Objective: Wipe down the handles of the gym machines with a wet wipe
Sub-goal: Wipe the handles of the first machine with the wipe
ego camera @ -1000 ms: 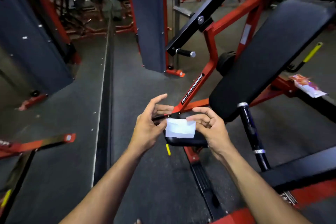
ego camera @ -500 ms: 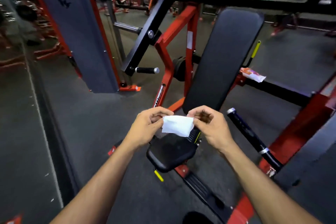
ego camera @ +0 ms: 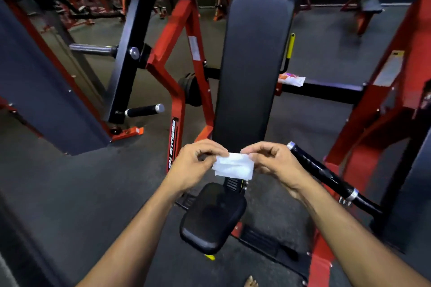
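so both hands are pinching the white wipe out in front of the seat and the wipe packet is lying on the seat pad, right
Not quite. Both the left hand and the right hand do pinch the white wipe above the seat pad, but the wipe packet is not on the seat pad. The head view shows it lying on the black crossbar to the right of the back pad.

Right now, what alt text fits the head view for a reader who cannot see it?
Both hands, left hand and right hand, pinch a white wet wipe stretched between them above a red-and-black gym machine's black seat. A long black backrest rises behind, with black handles at left and right, neither touched.
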{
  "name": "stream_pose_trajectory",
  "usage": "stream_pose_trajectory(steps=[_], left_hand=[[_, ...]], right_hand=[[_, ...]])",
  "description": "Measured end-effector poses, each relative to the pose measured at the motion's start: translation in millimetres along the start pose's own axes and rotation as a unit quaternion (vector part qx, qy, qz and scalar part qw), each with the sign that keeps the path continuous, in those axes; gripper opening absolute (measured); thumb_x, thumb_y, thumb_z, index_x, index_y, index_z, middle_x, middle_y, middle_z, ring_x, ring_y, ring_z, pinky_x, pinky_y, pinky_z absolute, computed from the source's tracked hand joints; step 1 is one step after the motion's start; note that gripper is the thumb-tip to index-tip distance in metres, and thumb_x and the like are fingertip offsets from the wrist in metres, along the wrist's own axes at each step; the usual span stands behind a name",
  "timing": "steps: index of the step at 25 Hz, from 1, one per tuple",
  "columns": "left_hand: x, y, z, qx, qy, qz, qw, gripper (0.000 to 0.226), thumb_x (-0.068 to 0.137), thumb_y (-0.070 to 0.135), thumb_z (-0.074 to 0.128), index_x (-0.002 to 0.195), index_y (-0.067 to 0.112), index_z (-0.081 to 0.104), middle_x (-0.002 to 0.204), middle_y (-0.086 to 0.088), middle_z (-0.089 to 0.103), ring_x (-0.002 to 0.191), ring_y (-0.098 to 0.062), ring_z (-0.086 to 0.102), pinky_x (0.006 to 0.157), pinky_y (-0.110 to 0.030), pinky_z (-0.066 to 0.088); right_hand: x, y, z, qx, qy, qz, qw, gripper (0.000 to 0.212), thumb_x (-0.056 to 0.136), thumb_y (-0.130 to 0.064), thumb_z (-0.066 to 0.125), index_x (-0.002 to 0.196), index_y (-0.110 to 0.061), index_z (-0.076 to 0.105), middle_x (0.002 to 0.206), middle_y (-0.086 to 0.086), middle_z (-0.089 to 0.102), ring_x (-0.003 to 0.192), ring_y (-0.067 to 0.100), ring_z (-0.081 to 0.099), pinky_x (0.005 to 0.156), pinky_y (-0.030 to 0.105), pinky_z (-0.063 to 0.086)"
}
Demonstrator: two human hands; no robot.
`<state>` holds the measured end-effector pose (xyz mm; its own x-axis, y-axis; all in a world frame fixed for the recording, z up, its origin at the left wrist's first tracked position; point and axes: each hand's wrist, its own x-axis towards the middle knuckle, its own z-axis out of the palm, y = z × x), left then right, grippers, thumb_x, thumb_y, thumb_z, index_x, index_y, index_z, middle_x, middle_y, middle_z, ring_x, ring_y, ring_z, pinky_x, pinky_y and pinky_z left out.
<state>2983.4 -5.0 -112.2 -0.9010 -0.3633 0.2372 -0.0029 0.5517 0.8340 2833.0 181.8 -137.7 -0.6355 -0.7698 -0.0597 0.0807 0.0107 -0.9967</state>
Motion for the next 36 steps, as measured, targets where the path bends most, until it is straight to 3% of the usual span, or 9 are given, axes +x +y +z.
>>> stream_pose_trajectory(steps=[5,9,12,15,18,22,28,31,36], left_hand=[[71.1,-30.4,15.3,-0.069,-0.072,-0.015,0.995,0.018,0.09,-0.004,0.069,0.094,0.01,0.079,0.102,0.0,0.075,0.1,-0.016,0.07,0.086,-0.028,0.053],[107.6,-39.1,50.1,-0.152,-0.109,-0.052,0.981,0.021,0.086,-0.003,0.077,0.102,0.01,0.073,0.092,0.003,0.074,0.086,-0.009,0.067,0.078,-0.021,0.053],[127.9,-41.5,80.5,-0.196,-0.161,-0.074,0.965,0.021,0.089,0.002,0.075,0.104,0.017,0.074,0.091,0.001,0.071,0.083,-0.012,0.064,0.075,-0.022,0.053],[139.7,-45.3,99.7,-0.154,-0.26,-0.044,0.952,0.017,0.095,0.01,0.071,0.104,0.022,0.078,0.099,0.004,0.076,0.086,-0.012,0.067,0.078,-0.027,0.055],[146.0,-44.8,105.4,-0.153,-0.33,-0.03,0.931,0.01,0.096,0.014,0.071,0.099,0.02,0.078,0.095,-0.001,0.076,0.082,-0.013,0.067,0.079,-0.036,0.053],[151.8,-45.8,104.9,-0.187,-0.382,-0.038,0.904,0.006,0.091,0.023,0.071,0.093,0.02,0.076,0.089,-0.016,0.069,0.081,-0.021,0.063,0.079,-0.046,0.054],[159.9,-51.2,94.6,-0.208,-0.475,0.011,0.855,0.023,0.091,0.01,0.076,0.111,0.021,0.077,0.089,-0.001,0.068,0.083,-0.013,0.06,0.084,-0.032,0.052],[163.9,-57.2,91.7,-0.19,-0.489,0.022,0.851,0.019,0.088,0.012,0.08,0.105,0.018,0.079,0.086,0.0,0.064,0.077,-0.013,0.052,0.081,-0.032,0.048],[154.5,-53.9,76.6,-0.223,-0.491,0.015,0.842,0.01,0.089,-0.005,0.072,0.09,0.005,0.075,0.071,0.002,0.064,0.064,-0.012,0.055,0.075,-0.037,0.052]], right_hand=[[36.1,17.8,-14.3,-0.043,-0.029,0.043,0.998,0.024,0.084,-0.009,0.08,0.106,-0.014,0.072,0.095,0.015,0.074,0.084,0.016,0.064,0.076,0.03,0.05],[32.6,25.0,-23.4,0.091,0.094,0.054,0.99,0.011,0.091,-0.003,0.068,0.099,-0.009,0.072,0.092,0.007,0.074,0.083,0.014,0.066,0.07,0.023,0.051],[21.4,30.4,-30.8,0.269,0.182,0.062,0.944,0.029,0.089,-0.012,0.063,0.115,0.0,0.067,0.113,0.021,0.073,0.1,0.028,0.071,0.086,0.037,0.06],[2.5,38.6,-28.6,0.341,0.231,0.054,0.91,0.036,0.093,-0.016,0.06,0.126,0.0,0.061,0.123,0.025,0.068,0.112,0.039,0.067,0.09,0.051,0.058],[-10.8,42.6,-17.8,0.331,0.282,0.02,0.9,0.042,0.091,-0.01,0.065,0.131,0.0,0.057,0.125,0.024,0.067,0.109,0.034,0.069,0.086,0.042,0.061],[-10.2,44.2,5.6,0.321,0.418,-0.019,0.85,0.046,0.082,0.001,0.068,0.128,0.002,0.058,0.114,0.02,0.073,0.094,0.024,0.073,0.081,0.031,0.06],[-6.2,38.2,40.0,0.199,0.487,0.028,0.85,0.023,0.095,0.001,0.062,0.118,-0.003,0.066,0.107,0.016,0.076,0.093,0.028,0.075,0.068,0.032,0.062],[-6.1,32.9,57.8,0.16,0.539,0.006,0.827,0.017,0.095,0.004,0.062,0.107,-0.006,0.069,0.103,0.014,0.077,0.089,0.026,0.075,0.06,0.028,0.058],[-12.4,29.0,80.6,0.097,0.615,-0.012,0.782,0.019,0.085,0.009,0.069,0.086,-0.008,0.077,0.092,0.016,0.077,0.086,0.032,0.071,0.083,0.047,0.054]])
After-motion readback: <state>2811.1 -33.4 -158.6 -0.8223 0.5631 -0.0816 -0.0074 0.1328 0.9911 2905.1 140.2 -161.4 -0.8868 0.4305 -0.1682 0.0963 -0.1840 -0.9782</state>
